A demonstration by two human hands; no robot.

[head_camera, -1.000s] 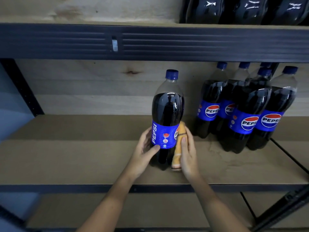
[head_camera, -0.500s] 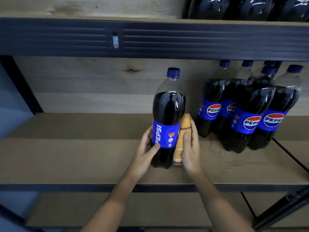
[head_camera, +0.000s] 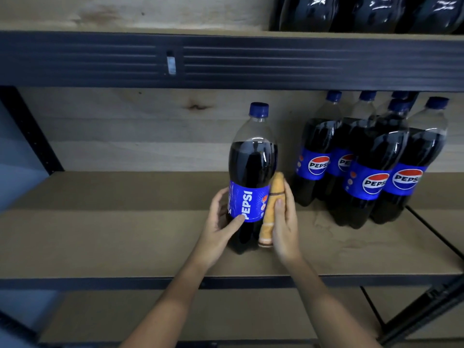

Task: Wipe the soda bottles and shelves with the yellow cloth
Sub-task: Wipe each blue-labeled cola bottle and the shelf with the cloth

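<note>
Wooden shelf (head_camera: 125, 234) carries one upright bottle (head_camera: 252, 172). Left hand (head_camera: 221, 227) grips its label; right hand (head_camera: 285, 222) presses folded yellow cloth (head_camera: 272, 209) against its right side.

Back panel (head_camera: 125, 126): pale wood, standing behind the rack, grain running sideways.
Knot (head_camera: 196, 106): dark, sitting in the panel just under the beam.
Beam (head_camera: 276, 61): black ribbed metal, crossing the full width overhead.
Clip (head_camera: 171, 64): small, silvery, showing in a slot in the beam, left of middle.
Post (head_camera: 32, 129): black, perforated, slanting down at the left edge.
Wall (head_camera: 17, 167): blue-grey, showing left of the post.
Rod (head_camera: 431, 232): thin, black, lying diagonally at far right.
Brace (head_camera: 426, 310): heavy, black, angling across the lower right corner.
</note>
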